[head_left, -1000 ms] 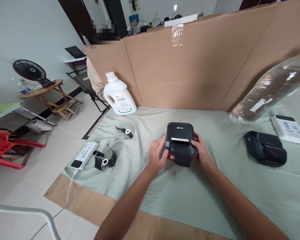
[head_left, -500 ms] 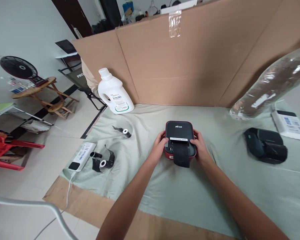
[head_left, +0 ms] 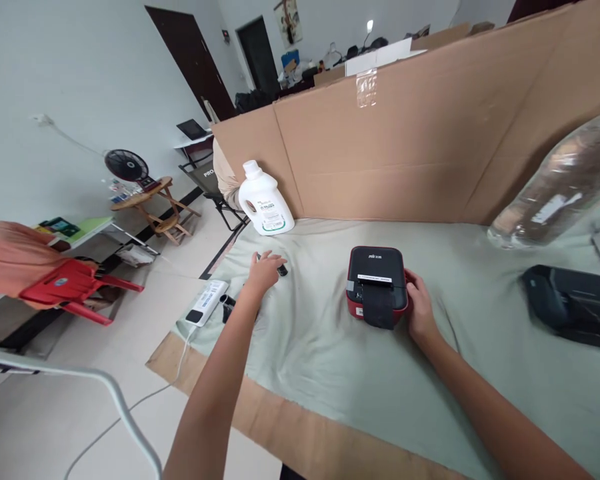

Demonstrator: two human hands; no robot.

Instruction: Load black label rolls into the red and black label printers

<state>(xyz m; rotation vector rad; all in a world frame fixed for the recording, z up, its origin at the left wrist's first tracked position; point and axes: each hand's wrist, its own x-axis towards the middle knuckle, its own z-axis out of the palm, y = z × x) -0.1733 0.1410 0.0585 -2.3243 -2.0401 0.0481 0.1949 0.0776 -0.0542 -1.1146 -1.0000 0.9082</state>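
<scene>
A small label printer (head_left: 377, 267) with a black lid and red base sits on the cloth, a black strip (head_left: 379, 310) hanging out of its front slot. My right hand (head_left: 420, 305) grips the printer's right side near the front corner. Over to the left, my left hand (head_left: 265, 272) reaches out with fingers spread, above a small black roll (head_left: 283, 271) that it partly covers; no grip on the roll shows. Behind my left forearm lie more black rolls and strips (head_left: 227, 303), mostly hidden.
A white jug (head_left: 266, 200) stands by the cardboard wall (head_left: 380, 153). On the left lies a white power bank-like box (head_left: 207, 303) with a cable. To the right are a dark device (head_left: 573, 303) and a clear plastic-wrapped bundle (head_left: 555, 190). A person (head_left: 15, 260) sits at far left.
My left hand has let go of the printer and moved left to the small black roll. My right hand stays at the printer's side. The view has swung left.
</scene>
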